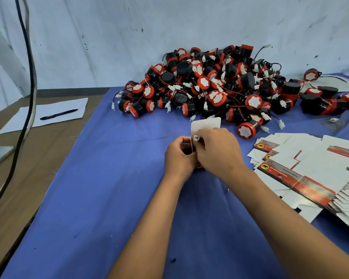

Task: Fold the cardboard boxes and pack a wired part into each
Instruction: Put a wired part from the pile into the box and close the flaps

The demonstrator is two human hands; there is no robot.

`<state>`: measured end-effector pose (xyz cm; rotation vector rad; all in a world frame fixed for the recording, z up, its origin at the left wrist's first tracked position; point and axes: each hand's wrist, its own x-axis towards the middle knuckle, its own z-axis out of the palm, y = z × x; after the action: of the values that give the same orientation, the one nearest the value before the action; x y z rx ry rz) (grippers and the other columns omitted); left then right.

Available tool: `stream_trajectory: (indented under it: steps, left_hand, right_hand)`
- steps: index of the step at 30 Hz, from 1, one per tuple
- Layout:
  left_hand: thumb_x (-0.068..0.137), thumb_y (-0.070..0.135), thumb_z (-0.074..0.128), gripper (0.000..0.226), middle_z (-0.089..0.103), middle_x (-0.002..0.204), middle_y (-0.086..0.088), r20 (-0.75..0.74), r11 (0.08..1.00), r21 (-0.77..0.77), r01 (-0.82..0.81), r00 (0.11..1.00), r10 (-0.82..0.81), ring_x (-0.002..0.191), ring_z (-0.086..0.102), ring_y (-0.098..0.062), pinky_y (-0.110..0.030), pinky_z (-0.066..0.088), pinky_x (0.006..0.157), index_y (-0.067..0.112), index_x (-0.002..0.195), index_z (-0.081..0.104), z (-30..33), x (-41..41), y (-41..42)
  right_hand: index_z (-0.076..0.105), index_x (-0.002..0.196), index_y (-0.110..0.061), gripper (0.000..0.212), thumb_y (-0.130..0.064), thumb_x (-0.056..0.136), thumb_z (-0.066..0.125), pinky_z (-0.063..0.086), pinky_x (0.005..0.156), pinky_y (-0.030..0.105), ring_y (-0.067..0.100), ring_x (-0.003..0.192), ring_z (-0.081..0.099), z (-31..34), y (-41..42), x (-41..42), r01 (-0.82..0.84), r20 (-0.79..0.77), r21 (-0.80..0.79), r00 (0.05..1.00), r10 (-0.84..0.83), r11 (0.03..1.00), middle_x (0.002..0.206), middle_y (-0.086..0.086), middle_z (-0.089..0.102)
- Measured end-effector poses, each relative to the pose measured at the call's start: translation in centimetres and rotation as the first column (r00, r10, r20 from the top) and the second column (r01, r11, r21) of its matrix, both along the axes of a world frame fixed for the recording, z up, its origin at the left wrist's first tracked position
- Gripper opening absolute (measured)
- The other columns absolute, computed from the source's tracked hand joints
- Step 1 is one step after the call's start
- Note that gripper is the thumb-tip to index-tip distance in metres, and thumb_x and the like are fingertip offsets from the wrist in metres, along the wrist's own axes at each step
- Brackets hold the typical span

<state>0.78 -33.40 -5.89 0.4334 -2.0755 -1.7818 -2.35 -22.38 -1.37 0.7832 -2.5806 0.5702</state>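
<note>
Mid-pack: left hand (178,156) grips the small white folded cardboard box (205,125), right hand (218,151) pinches a white wire connector (196,138) at its mouth; next, I'd guess, tuck the connector in, then close the raised flap beyond the fingers.

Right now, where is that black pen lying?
In the head view the black pen lies far left on a white sheet of paper, on the brown board beside the blue cloth.

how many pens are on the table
1: a black pen lying on the white sheet of paper at the far left of the table. Others could be hidden under the pile of wired parts.
</note>
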Motion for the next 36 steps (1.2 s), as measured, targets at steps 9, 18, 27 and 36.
stream_trajectory:
  steps: [9,18,27,36]
  left_hand:
    - [0.088,0.008,0.064,0.017,0.068,0.073,0.001,-0.002,0.997,-0.08,-0.01,1.0,0.01,0.068,0.057,-0.017,-0.034,0.046,0.061,0.017,0.076,0.059,0.2,0.2,0.0]
    - [0.075,0.028,0.074,0.027,0.078,0.093,-0.006,-0.024,0.999,-0.031,0.014,1.0,-0.015,0.091,0.075,-0.028,-0.053,0.061,0.082,0.014,0.097,0.069,0.5,0.9,0.3]
    - [0.084,0.021,0.086,0.023,0.079,0.092,0.001,-0.016,1.0,-0.019,-0.012,1.0,0.011,0.089,0.076,-0.019,-0.047,0.063,0.084,0.018,0.1,0.071,0.1,0.6,0.1]
    - [0.1,0.029,0.065,0.009,0.073,0.102,0.012,-0.153,0.982,-0.126,-0.138,0.981,0.118,0.092,0.07,-0.002,-0.022,0.056,0.071,0.03,0.109,0.065,0.0,0.7,0.9]
  right_hand:
    - [0.054,0.095,-0.014,0.01,-0.02,0.1,0.047,0.033,0.057,0.038,0.031,0.068,0.052,0.9,-0.5,0.3,-0.181,0.0,0.101,0.983,0.182,0.978,0.081,0.006,0.057]
    - [0.057,0.107,-0.016,0.017,-0.026,0.106,0.044,0.039,0.07,0.037,0.024,0.086,0.055,1.9,1.6,-1.2,-0.376,0.23,0.078,0.908,0.351,0.923,0.092,-0.001,0.062]
    - [0.074,0.092,-0.002,0.029,0.011,0.088,0.049,0.04,0.073,0.015,0.015,0.09,0.052,3.4,3.6,-2.7,-0.523,0.242,-0.004,0.826,0.509,0.852,0.095,0.009,0.07]
    - [0.071,0.098,-0.012,0.023,-0.001,0.091,0.052,0.047,0.069,0.03,0.016,0.084,0.057,2.1,2.4,-2.4,-0.456,0.202,-0.036,0.868,0.453,0.889,0.095,0.003,0.067]
